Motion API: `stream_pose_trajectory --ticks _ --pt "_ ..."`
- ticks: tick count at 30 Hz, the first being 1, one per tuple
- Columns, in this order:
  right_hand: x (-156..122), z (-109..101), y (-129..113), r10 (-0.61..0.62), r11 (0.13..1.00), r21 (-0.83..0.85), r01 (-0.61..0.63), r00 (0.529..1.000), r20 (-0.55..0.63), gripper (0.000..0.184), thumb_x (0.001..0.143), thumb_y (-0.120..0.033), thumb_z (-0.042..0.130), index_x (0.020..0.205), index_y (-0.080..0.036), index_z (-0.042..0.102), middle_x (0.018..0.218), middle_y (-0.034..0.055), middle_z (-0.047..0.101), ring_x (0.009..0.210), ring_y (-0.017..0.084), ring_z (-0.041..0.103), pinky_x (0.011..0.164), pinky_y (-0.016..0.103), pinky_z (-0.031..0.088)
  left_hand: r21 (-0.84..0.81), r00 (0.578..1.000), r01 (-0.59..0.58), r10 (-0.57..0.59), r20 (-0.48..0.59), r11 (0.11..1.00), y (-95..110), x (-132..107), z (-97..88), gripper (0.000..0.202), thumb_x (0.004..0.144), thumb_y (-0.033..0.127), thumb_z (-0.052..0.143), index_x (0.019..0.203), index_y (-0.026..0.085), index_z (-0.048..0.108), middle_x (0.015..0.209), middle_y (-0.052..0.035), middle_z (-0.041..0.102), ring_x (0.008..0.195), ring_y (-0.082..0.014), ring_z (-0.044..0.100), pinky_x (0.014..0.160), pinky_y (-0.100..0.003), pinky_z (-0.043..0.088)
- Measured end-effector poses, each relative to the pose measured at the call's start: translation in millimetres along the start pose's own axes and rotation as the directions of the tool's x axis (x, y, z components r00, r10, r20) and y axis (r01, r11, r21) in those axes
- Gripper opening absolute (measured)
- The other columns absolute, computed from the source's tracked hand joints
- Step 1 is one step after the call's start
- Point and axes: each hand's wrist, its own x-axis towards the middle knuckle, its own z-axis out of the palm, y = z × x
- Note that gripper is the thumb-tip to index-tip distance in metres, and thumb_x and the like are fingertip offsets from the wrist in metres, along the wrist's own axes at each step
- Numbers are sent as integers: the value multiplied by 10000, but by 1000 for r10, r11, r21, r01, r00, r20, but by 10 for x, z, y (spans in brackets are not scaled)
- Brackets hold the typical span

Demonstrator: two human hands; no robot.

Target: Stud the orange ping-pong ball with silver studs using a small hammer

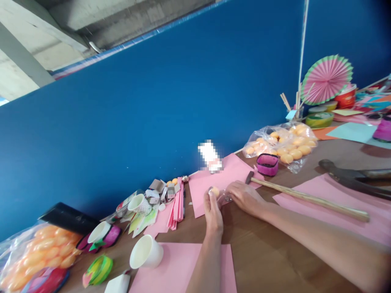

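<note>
My left hand (214,215) grips a small pale-orange ball (215,191) between its fingertips, above the edge of a pink paper sheet (200,199). Close on its right, my right hand (247,198) has its fingers closed on a crumpled piece of clear plastic (225,197) that reaches toward the ball. Whether the plastic is wrapped round the ball is hard to make out. Just beyond the right hand lies a hammer (308,197) with a wooden handle, its dark head near the wrist.
A white cup (146,252) lies tilted by another pink sheet (171,268). Bags of orange balls (293,142) sit at right and far left. Large pliers-like metal tool (351,175), tape rolls (98,270), small boxes (157,187) and a paper fan (328,80) surround the hands. A blue partition (146,114) stands behind.
</note>
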Motion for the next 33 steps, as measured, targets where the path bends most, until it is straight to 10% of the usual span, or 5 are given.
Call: stream_pose_trajectory --ticks 33 --pt "-5 -59 -22 33 998 47 -37 996 79 212 854 -147 382 886 -174 589 841 57 614 829 164 534 746 284 408 42 999 40 -41 15 998 27 -5 14 395 774 484 470 1007 166 494 986 -100 611 902 -213 614 815 -378 462"
